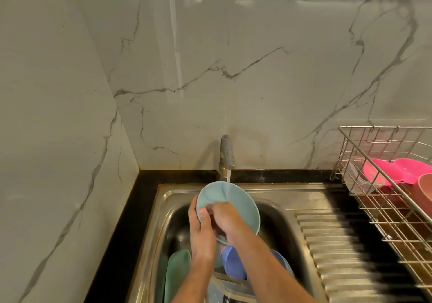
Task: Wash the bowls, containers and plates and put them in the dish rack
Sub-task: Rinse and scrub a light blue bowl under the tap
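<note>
Left hand [201, 229]: lower centre of the frame, over the sink; fingers curled round the left rim of the pale blue bowl, thumb lying on the inner face of the bowl.
Right hand [225, 217]: just right of the left hand and touching it; laid inside the bowl, fingers bent against its inner surface; whether they pinch anything cannot be told.
Pale blue bowl [230, 199]: centre of the frame, tilted with its opening toward the viewer, held above the basin; its upper part rises beyond both hands, its lower part is hidden behind them.
Water stream [228, 181]: falls from the tap [226, 153] onto the upper inside of the bowl.
Sink [280, 199]: steel basin, lower centre; ribbed draining board to its right.
Green dish [177, 274]: standing on edge in the basin, below and left of the left wrist.
Violet-blue dish [233, 267]: in the basin beneath the forearms, partly hidden.
Dish rack [385, 209]: wire basket at the right edge of the frame, well apart from the hands.
Pink bowls [395, 170]: lying in the rack, upper part, beside a clear container [357, 178].
Wall: veined marble panels fill the upper frame.
</note>
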